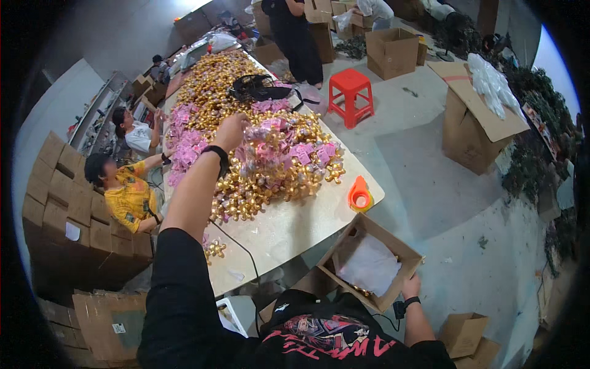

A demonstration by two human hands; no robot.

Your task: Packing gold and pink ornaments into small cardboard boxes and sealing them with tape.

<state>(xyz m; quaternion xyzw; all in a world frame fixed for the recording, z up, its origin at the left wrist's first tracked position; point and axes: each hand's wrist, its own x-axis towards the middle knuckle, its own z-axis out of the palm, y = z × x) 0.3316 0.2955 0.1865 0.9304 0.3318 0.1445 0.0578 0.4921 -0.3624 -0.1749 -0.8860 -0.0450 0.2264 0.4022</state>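
My left hand (230,131) reaches out over a heap of shiny gold ornaments (246,197) on the long table, its fingers closed. A see-through plastic bag with gold pieces (253,149) appears to hang from them, partly lost against the heap. Pink cards (187,141) lie among the gold ornaments. Close to my body, my right hand (410,287) grips the side of an open cardboard box (402,258), tilted beside the table corner. Inside the box lie a white sheet (369,264) and a few gold pieces along its near edge.
An orange tape dispenser (360,195) stands at the near table corner. Black cables (255,88) lie on the heap. Beyond the table are a red stool (351,98) and a tall carton (476,123). Two people (129,190) work along the left side, near stacked cartons (74,209).
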